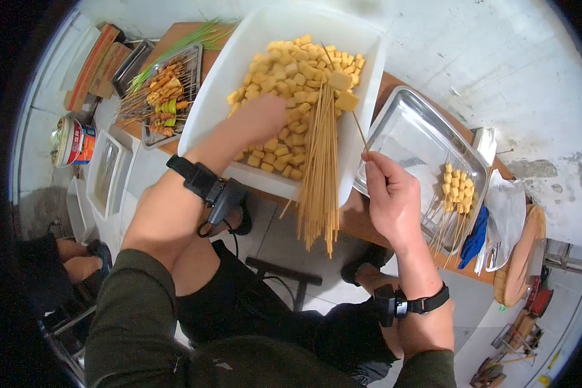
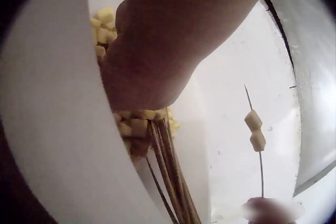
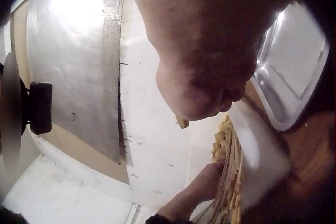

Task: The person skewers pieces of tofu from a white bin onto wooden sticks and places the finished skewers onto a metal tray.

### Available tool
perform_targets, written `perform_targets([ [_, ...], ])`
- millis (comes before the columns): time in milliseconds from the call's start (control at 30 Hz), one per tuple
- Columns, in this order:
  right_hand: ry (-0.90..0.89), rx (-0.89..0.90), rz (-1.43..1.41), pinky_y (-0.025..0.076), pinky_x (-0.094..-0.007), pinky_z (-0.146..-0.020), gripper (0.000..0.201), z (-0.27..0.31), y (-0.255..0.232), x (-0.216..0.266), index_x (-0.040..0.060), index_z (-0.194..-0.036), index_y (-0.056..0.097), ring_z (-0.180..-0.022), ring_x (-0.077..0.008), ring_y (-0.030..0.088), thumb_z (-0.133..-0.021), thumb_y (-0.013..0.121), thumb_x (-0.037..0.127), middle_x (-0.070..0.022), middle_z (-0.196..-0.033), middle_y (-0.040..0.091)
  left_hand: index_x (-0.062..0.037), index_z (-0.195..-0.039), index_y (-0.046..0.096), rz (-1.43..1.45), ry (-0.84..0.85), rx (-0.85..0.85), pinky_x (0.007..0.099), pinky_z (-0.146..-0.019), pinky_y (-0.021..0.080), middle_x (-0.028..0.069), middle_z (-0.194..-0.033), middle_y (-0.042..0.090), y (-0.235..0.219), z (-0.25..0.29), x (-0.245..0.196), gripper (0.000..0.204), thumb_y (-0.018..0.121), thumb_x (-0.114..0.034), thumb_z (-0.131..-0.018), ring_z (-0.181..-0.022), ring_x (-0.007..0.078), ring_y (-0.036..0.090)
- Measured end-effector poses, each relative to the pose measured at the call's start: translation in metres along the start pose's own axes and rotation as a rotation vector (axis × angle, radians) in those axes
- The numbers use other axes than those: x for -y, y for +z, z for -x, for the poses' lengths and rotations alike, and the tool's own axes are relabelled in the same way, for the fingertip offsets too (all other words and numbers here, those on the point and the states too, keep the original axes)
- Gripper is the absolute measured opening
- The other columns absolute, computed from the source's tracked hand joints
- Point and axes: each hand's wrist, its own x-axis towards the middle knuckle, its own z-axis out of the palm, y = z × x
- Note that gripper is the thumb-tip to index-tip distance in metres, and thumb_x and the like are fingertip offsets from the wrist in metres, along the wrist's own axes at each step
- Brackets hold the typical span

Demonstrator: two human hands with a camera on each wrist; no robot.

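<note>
My right hand (image 1: 393,197) pinches a thin wooden skewer (image 1: 360,129) near its lower end, with two yellow food cubes (image 1: 346,101) threaded on it. The pair of cubes (image 2: 254,129) and the skewer's bare tip show up close in the left wrist view. Over in the white plastic tub (image 1: 207,97), my left hand (image 1: 262,119) is down at a heap of loose yellow cubes (image 1: 297,68). Its fingertips are hidden, so I cannot tell what they hold. A bundle of bare skewers (image 1: 320,174) lies across the cubes and over the tub's near rim, between my hands.
Right of the tub, a metal tray (image 1: 404,123) holds several finished cube skewers (image 1: 458,187). A blue cloth (image 1: 475,239) and a clear plastic bag (image 1: 503,220) lie beside it. At left, another tray (image 1: 197,61) carries browned skewers. A white wall (image 1: 485,58) stands behind.
</note>
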Motion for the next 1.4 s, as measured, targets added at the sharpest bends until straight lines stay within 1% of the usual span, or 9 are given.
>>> perform_targets([
  [133, 0.048, 0.025, -0.002, 0.053, -0.0346, -0.068, 0.020, 0.001, 0.003, 0.005, -0.0010, -0.106, 0.067, -0.075, -0.0353, 0.069, -0.093, 0.058, 0.010, -0.0241, -0.081, 0.066, 0.0030, -0.095, 0.065, 0.361, -0.092, -0.098, 0.0367, -0.070, 0.052, 0.0148, -0.084, 0.069, -0.054, 0.002, -0.008, 0.025, 0.062, -0.021, -0.089, -0.071, 0.0275, 0.064],
  [200, 0.031, 0.038, 0.013, 0.053, -0.0346, -0.069, 0.020, 0.001, 0.006, 0.004, -0.0010, -0.107, 0.067, -0.075, -0.0351, 0.069, -0.093, 0.057, 0.010, -0.0242, -0.082, 0.066, 0.0035, -0.098, 0.066, 0.904, -0.299, -0.064, 0.0271, -0.068, 0.050, 0.0083, -0.082, 0.069, -0.065, 0.003, -0.006, 0.028, 0.059, -0.024, -0.094, -0.070, 0.0153, 0.062],
  [233, 0.016, 0.048, 0.027, 0.053, -0.0345, -0.069, 0.021, 0.002, 0.008, 0.003, -0.0010, -0.107, 0.067, -0.075, -0.0350, 0.069, -0.093, 0.057, 0.010, -0.0244, -0.082, 0.066, 0.0027, -0.100, 0.066, 1.022, -0.226, -0.116, 0.0230, -0.071, 0.051, 0.0058, -0.088, 0.069, -0.063, -0.001, -0.001, 0.028, 0.056, -0.024, -0.098, -0.077, 0.0096, 0.063],
  [267, 0.012, 0.052, 0.027, 0.053, -0.0345, -0.069, 0.021, 0.002, 0.009, 0.003, -0.0010, -0.107, 0.067, -0.075, -0.0350, 0.069, -0.093, 0.057, 0.010, -0.0244, -0.082, 0.066, 0.0027, -0.100, 0.066, 1.022, -0.229, -0.121, 0.0230, -0.071, 0.051, 0.0058, -0.088, 0.069, -0.059, -0.002, 0.002, 0.028, 0.056, -0.024, -0.098, -0.077, 0.0096, 0.063],
  [333, 0.027, 0.064, 0.014, 0.053, -0.0350, -0.070, 0.022, 0.003, 0.012, 0.003, -0.0010, -0.108, 0.067, -0.078, -0.0350, 0.070, -0.093, 0.056, 0.010, -0.0248, -0.083, 0.067, 0.0039, -0.106, 0.063, 1.380, -0.201, -0.200, 0.0239, -0.074, 0.052, 0.0078, -0.097, 0.069, -0.056, -0.005, 0.002, 0.029, 0.057, -0.024, -0.098, -0.085, 0.0113, 0.065],
  [467, 0.037, 0.091, 0.023, 0.053, -0.0344, -0.071, 0.022, 0.004, 0.017, 0.000, -0.0008, -0.109, 0.066, -0.080, -0.0349, 0.070, -0.093, 0.055, 0.010, -0.0251, -0.085, 0.067, 0.0023, -0.113, 0.060, 1.500, -0.189, -0.191, 0.0260, -0.079, 0.054, 0.0093, -0.107, 0.067, -0.059, -0.005, -0.007, 0.030, 0.056, -0.024, -0.099, -0.091, 0.0138, 0.065],
  [533, 0.019, 0.102, 0.011, 0.053, -0.0338, -0.071, 0.022, 0.004, 0.019, -0.001, -0.0008, -0.109, 0.066, -0.082, -0.0348, 0.071, -0.093, 0.055, 0.010, -0.0250, -0.086, 0.067, 0.0027, -0.117, 0.056, 1.721, -0.207, -0.238, 0.0297, -0.084, 0.056, 0.0118, -0.110, 0.066, -0.060, -0.006, -0.009, 0.031, 0.054, -0.023, -0.100, -0.095, 0.0179, 0.066],
  [733, 0.035, 0.144, 0.019, 0.053, -0.0341, -0.067, 0.021, 0.005, 0.016, 0.004, -0.0008, -0.107, 0.066, -0.077, -0.0339, 0.071, -0.092, 0.056, 0.009, -0.0241, -0.083, 0.067, 0.0031, -0.117, 0.053, 1.920, -0.141, -0.270, 0.0351, -0.089, 0.057, 0.0158, -0.110, 0.065, -0.060, -0.008, 0.000, 0.028, 0.051, -0.021, -0.102, -0.101, 0.0236, 0.066],
  [1400, 0.018, 0.130, 0.020, 0.054, -0.0346, -0.072, 0.023, 0.005, 0.014, 0.002, -0.0021, -0.108, 0.067, -0.084, -0.0336, 0.071, -0.091, 0.056, 0.009, -0.0240, -0.090, 0.069, 0.0019, -0.113, 0.057, 1.916, -0.077, -0.206, 0.0323, -0.084, 0.059, 0.0119, -0.106, 0.067, -0.064, -0.007, -0.002, 0.029, 0.050, -0.024, -0.102, -0.096, 0.0207, 0.068],
])
